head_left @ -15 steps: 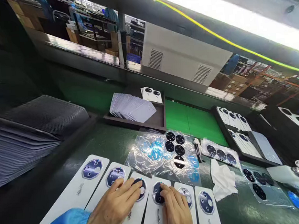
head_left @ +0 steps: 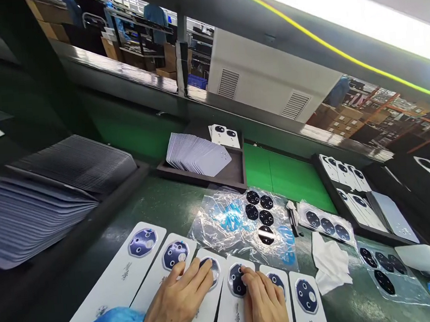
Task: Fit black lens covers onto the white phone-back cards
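Several white panels (head_left: 113, 265) lie in a row at the front of the bench, each with a dark octagonal piece near its upper end. My left hand (head_left: 177, 305) rests over the third panel (head_left: 208, 308), its fingers stretched out. Those fingertips touch the dark octagon (head_left: 215, 270) there and partly cover it. My right hand (head_left: 265, 303) lies across the fourth and fifth panels, fingers bent and slightly apart. Its index fingertip presses near the upper right edge of the fourth panel's octagon (head_left: 235, 281). No object shows in either hand. The right thumb is hidden.
Clear film (head_left: 219, 220) with black discs (head_left: 266, 218) lies beyond the panels. Right of it are a white cloth (head_left: 330, 261) and a bagged disc strip (head_left: 327, 223). Grey plates (head_left: 70, 165) fill a rack at left. Dark trays (head_left: 240, 171) holding panels stand farther back.
The whole view has shifted, so the bench appears a little farther right. Both hands stay on the same panels, with the left fingertips slightly higher on the third octagon.
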Tool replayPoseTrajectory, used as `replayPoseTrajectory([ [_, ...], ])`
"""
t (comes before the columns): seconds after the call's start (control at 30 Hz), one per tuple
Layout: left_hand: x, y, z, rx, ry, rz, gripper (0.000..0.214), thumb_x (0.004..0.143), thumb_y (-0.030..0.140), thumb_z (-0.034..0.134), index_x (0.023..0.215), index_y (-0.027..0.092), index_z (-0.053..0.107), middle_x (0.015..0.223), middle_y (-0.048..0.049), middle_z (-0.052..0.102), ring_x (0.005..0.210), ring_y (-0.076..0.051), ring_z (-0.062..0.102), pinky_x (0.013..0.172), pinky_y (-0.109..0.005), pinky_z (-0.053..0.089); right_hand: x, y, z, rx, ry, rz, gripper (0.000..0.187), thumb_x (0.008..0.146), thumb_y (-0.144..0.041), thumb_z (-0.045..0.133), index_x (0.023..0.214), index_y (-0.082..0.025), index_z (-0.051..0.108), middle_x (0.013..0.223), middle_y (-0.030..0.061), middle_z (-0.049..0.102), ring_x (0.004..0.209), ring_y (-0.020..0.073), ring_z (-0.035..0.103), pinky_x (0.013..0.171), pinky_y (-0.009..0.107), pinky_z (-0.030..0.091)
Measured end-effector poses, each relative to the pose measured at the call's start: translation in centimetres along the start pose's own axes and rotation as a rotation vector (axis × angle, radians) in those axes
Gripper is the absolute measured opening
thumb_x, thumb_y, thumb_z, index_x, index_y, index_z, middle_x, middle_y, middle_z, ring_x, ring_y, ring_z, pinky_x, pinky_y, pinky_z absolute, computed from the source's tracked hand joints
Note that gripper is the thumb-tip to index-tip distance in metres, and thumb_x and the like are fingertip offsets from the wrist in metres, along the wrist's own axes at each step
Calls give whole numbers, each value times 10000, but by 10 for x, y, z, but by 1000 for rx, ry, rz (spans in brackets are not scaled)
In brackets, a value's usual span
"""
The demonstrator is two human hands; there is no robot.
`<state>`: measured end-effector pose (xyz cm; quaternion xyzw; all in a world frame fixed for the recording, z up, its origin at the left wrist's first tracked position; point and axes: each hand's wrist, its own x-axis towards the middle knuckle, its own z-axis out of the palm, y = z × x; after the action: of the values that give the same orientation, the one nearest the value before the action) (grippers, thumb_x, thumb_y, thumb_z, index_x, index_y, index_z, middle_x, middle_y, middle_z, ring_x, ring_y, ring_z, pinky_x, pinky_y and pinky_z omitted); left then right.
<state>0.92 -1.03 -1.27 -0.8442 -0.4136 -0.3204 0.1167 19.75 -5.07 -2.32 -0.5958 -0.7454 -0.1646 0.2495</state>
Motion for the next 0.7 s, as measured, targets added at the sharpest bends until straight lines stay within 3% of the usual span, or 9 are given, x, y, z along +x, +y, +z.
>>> replayPoseTrajectory([
  [0.13, -4, -3, -2, -102, 93, -69, 446, 982, 97, 249, 802, 211, 641, 861, 29, 740, 868, -144, 596, 804, -304, 349, 6, -1, -11, 53, -41, 29, 332, 1004, -234, 210, 972, -224, 540, 930, 34, 715, 821, 205, 637, 697, 318, 395],
  [0.23, -7, -22, -18, -165, 93, -104, 429, 991, 117, 257, 848, 213, 651, 848, 39, 734, 861, -138, 598, 810, -292, 362, 15, -19, -10, 123, -55, -64, 279, 991, -217, 254, 974, -217, 532, 989, 43, 710, 859, 212, 627, 739, 316, 424],
  [0.33, -11, -54, -35, -48, 31, -105, 440, 985, 105, 241, 920, 193, 667, 894, -2, 736, 904, -193, 593, 807, -349, 371, 28, -52, 5, 190, -86, -153, 281, 907, -68, 306, 972, -217, 534, 1030, 24, 713, 893, 205, 622, 773, 308, 448],
  [0.47, -17, -97, -46, 35, 14, -99, 421, 983, 111, 246, 912, 185, 654, 936, -15, 738, 910, -215, 596, 776, -365, 377, 50, -89, 30, 189, -61, -176, 430, 707, 71, 329, 954, -206, 544, 1085, 44, 705, 884, 215, 629, 701, 327, 469],
  [0.63, -20, -120, -46, -12, -7, -81, 269, 954, 136, 358, 934, 202, 619, 953, 13, 737, 879, -169, 611, 784, -318, 377, 69, -95, 41, 173, -29, -295, 453, 642, 82, 338, 938, -188, 547, 999, 49, 727, 802, 196, 644, 607, 292, 468],
  [0.7, -20, -122, -45, -27, -3, -110, 286, 959, 141, 346, 891, 208, 616, 933, 16, 735, 864, -165, 609, 780, -311, 372, 71, -93, 45, 189, 16, -255, 437, 640, 87, 327, 893, -198, 541, 975, 38, 728, 775, 191, 637, 606, 289, 459],
])
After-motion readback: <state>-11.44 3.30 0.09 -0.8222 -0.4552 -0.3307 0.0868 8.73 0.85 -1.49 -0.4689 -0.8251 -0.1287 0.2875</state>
